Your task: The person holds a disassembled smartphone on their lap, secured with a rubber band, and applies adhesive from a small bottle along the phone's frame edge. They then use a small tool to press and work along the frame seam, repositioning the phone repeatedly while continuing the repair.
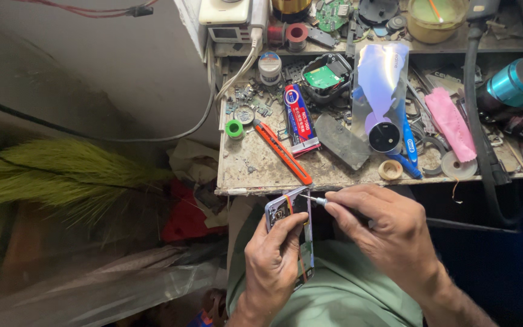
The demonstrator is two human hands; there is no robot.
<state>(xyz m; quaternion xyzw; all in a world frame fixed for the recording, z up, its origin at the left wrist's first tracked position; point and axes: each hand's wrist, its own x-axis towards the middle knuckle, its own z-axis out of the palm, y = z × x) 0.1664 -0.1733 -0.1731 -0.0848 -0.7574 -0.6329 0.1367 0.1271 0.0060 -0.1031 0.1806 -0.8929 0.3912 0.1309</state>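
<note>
I hold an opened phone (290,225) upright in my left hand (272,264), just below the front edge of the surface, its back cover off and inner parts showing. My right hand (388,233) pinches a thin screwdriver (313,199), its metal tip touching the phone's top right corner.

phone's (292,227) lower half behind left hand (273,266), screwdriver (316,199) handle hidden in right hand (388,233)

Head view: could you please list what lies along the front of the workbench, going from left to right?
Small green solder spool → orange utility knife → dark grey flat slab → round tan ring → pink cloth.
</note>
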